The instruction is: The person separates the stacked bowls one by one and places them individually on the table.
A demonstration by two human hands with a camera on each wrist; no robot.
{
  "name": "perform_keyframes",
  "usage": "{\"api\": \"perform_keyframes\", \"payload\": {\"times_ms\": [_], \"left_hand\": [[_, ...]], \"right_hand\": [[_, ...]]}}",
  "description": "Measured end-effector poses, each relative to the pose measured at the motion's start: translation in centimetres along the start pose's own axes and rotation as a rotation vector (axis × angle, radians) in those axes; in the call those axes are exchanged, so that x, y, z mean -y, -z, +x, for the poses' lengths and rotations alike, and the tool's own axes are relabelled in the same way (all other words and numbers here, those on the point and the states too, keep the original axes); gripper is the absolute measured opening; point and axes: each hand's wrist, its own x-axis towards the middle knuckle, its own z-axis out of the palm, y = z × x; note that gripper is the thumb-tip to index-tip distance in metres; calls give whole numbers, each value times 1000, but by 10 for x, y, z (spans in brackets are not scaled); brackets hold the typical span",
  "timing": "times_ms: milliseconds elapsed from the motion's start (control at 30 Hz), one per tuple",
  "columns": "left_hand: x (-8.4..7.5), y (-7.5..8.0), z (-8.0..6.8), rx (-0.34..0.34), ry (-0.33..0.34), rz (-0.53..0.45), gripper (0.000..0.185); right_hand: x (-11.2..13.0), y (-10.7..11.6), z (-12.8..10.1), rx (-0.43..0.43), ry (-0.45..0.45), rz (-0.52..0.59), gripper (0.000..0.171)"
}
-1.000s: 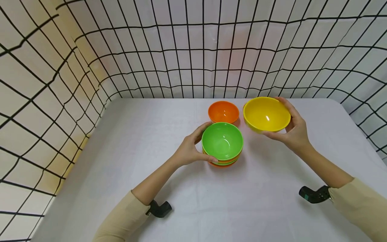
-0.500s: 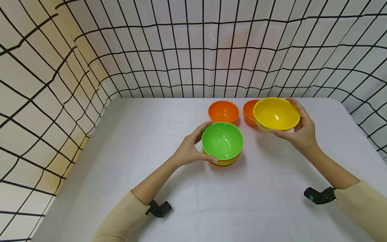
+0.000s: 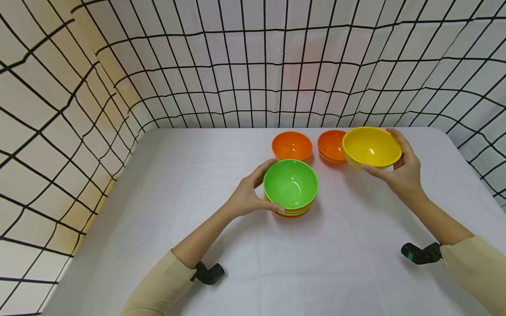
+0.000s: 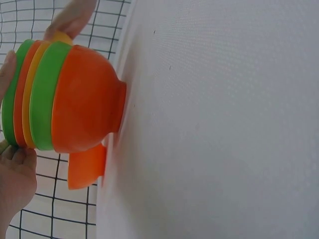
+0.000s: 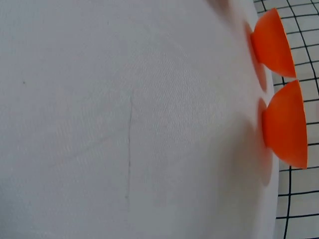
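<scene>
Yellow bowl [image 3: 371,148] farther right than before

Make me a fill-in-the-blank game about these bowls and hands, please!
1. The bowl in the right hand is colored ____.
2. The person's ____ hand grips the stack of bowls.
3. The top bowl of that stack is colored ____.
4. The bottom bowl of that stack is colored ____.

Missing words: yellow; left; green; orange.
</scene>
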Motion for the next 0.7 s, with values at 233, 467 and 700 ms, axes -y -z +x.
{"api": "perform_keyframes", "payload": {"times_ms": [233,467,700], "left_hand": [[-10,0,-2,-5,16,-5,105],[-33,3,-4,0,34,0,100],[-34,3,-4,2,23,4,100]], "right_hand": [[-10,11,4,-63,-17,-93,87],[-21,24,10,-146,-77,-253,83],[-30,35,12,-200,-119,-315,82]]}}
